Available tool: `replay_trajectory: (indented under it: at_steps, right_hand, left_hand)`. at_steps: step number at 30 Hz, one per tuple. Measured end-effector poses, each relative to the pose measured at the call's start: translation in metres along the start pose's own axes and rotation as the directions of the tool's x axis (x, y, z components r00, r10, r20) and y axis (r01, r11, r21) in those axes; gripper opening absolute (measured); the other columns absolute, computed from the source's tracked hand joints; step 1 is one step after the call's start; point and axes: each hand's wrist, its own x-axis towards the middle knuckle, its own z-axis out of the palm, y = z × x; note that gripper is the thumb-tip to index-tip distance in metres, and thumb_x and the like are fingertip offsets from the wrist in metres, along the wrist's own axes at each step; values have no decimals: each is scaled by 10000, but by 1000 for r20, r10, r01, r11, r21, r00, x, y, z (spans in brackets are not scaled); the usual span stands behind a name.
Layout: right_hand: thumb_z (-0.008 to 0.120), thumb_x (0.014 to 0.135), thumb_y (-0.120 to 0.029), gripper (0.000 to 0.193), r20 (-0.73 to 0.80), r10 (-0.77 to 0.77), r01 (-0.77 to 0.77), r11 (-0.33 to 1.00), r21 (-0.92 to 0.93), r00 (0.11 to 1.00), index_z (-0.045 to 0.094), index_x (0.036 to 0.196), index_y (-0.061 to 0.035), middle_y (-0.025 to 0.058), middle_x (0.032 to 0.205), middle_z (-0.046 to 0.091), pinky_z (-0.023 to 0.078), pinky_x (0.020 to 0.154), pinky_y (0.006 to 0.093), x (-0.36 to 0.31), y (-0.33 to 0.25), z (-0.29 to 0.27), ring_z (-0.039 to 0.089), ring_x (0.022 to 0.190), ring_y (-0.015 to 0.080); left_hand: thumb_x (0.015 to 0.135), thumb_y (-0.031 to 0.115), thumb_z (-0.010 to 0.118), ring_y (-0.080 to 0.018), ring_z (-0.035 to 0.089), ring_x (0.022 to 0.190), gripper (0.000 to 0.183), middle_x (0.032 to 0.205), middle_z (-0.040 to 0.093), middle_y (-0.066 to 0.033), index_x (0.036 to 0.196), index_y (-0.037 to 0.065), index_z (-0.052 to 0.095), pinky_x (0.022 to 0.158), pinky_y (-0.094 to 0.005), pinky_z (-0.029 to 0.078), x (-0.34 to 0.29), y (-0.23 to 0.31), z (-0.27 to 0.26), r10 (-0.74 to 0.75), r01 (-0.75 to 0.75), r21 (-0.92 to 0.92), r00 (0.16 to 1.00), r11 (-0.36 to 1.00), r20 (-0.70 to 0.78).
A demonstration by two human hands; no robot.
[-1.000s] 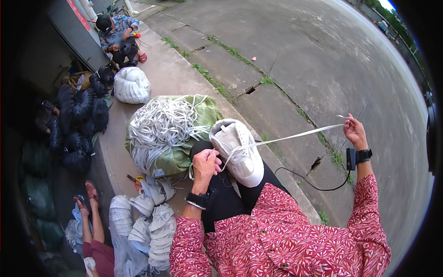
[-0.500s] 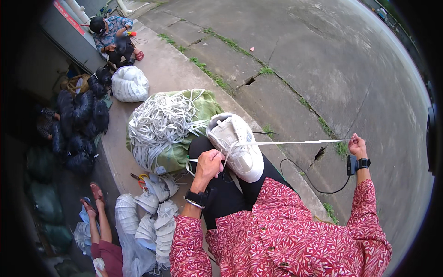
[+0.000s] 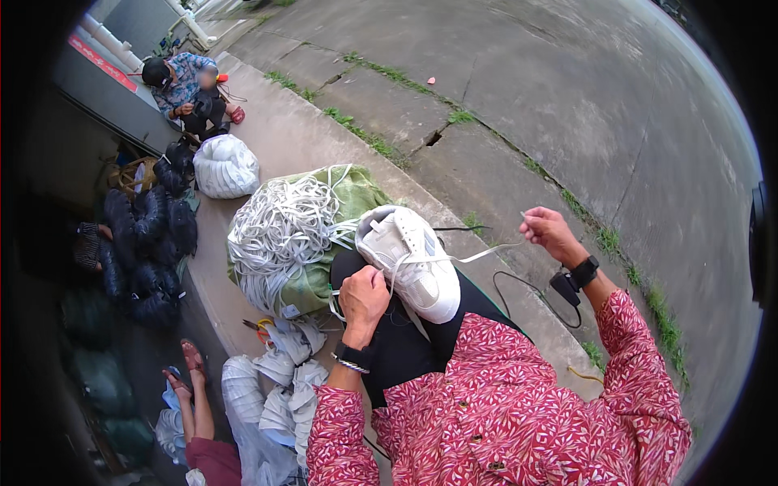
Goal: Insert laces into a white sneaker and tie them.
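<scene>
A white sneaker (image 3: pixel 428 293) rests on my black-trousered thighs, toe toward me. A flat white shoelace (image 3: pixel 480 254) runs through its front eyelets and off to the right, sagging slightly. My right hand (image 3: pixel 551 235) is raised beyond the shoe, thumb and fingers pinched on the lace near its tip. My left hand (image 3: pixel 364 300) is closed beside the shoe's left edge, pinching the lace's other side; its fingertips are partly hidden. Past my knees, a big tangle of white laces (image 3: pixel 284 223) lies on a stuffed green sack (image 3: pixel 366 188).
Stacked white shoe uppers (image 3: pixel 241 389) and orange-handled snips (image 3: pixel 262 326) are at my left. A white bundle (image 3: pixel 227 167) and black bundles (image 3: pixel 150 243) stand farther off. A co-worker (image 3: pixel 190 89) sits far left; another person's legs (image 3: pixel 194 397) stretch out nearby. A concrete ledge edge (image 3: pixel 454 235) runs along the right.
My right hand has come back leftward and up toward the shoe. The lace, stretched taut before, now hangs slacker. My left hand stays beside the shoe; the view has shifted slightly.
</scene>
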Motion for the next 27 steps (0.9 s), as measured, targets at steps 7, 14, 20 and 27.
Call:
replay_trajectory:
  at_steps: [7, 14, 20, 27]
  right_hand:
    - [598, 860, -133, 106, 470, -187, 287, 946, -149, 862, 614, 888, -32, -29, 718, 581, 397, 530, 185, -9, -2, 147, 506, 613, 32]
    - [604, 813, -78, 93, 432, -221, 279, 958, -73, 874, 566, 881, -27, -36, 702, 545, 398, 529, 181, 1, 4, 175, 488, 607, 27]
    - [600, 764, -59, 129, 459, -396, 557, 776, -295, 795, 532, 868, -26, 20, 650, 540, 404, 504, 275, 10, -6, 183, 520, 564, 115]
    - [577, 752, -99, 140, 707, -426, 824, 240, -514, 565, 532, 869, -36, 140, 629, 556, 425, 532, 414, 9, -38, 198, 564, 584, 323]
  left_hand:
    - [791, 165, 537, -419, 592, 661, 184, 696, 599, -239, 716, 6, 590, 598, -493, 463, 6, 22, -9, 76, -102, 405, 994, 909, 81]
    - [817, 196, 525, -425, 582, 688, 218, 687, 590, -237, 731, 5, 584, 617, -495, 447, 2, 14, -9, 30, -42, 209, 998, 977, 59]
    - [798, 143, 567, -361, 592, 643, 147, 663, 603, -155, 756, 3, 582, 604, -433, 457, 1, 5, -16, -12, 10, 37, 999, 999, 34]
    - [661, -9, 648, -327, 523, 913, 407, 981, 514, -139, 1053, 62, 563, 752, -399, 445, 4, 7, -34, 354, -348, 105, 935, 932, -37]
